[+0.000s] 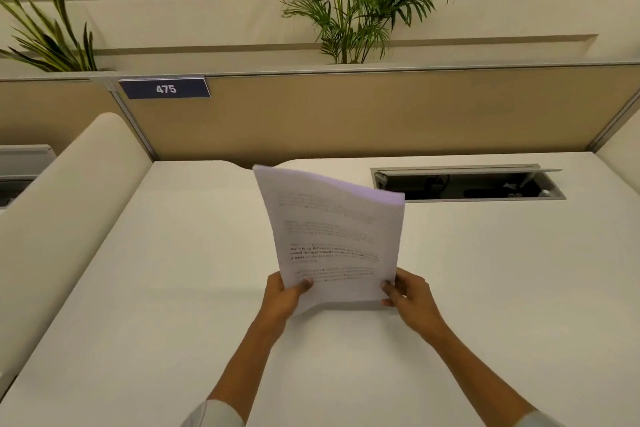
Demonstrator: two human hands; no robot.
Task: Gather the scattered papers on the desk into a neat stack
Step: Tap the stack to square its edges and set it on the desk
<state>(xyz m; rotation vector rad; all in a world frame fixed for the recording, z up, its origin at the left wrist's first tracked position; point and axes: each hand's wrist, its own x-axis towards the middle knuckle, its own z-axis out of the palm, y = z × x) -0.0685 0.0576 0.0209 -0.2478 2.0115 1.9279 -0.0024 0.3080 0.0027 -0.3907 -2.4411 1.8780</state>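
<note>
A stack of white printed papers (334,236) stands nearly upright over the middle of the white desk (173,288), its lower edge close to the desk surface and its top curling away from me. My left hand (282,296) grips the stack's lower left corner, thumb on the front sheet. My right hand (407,293) grips the lower right corner the same way. No loose sheets lie elsewhere on the desk.
An open cable tray (467,185) with wires is cut into the desk at the back right. A tan partition (346,114) with a blue "475" sign (164,88) closes the back. A rounded side divider (59,198) bounds the left. Plants (363,3) stand behind.
</note>
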